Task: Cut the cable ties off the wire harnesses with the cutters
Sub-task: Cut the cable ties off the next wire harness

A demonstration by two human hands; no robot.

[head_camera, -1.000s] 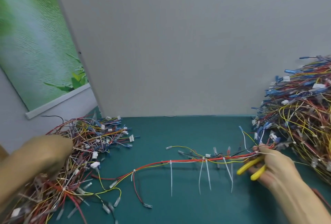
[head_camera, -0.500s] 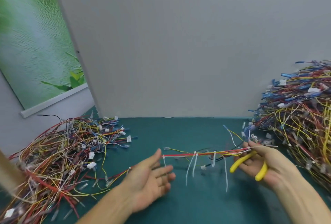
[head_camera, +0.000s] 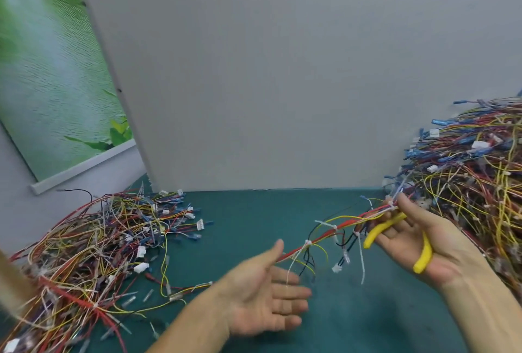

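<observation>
Wire harness [head_camera: 339, 228] is rising higher off the tabletop [head_camera: 254, 211].
Right hand [head_camera: 423, 242] is pinching its upper end with cutters [head_camera: 378, 230] across the fingers; left hand [head_camera: 262, 293] is lying palm-up, fingers relaxed, at the lower end.

No text, label, brand or number can be read anywhere.

teal tabletop [head_camera: 254, 211] | grey board [head_camera: 282, 70] upright behind | green leafy banner [head_camera: 42, 84] left, perhaps printed
</observation>
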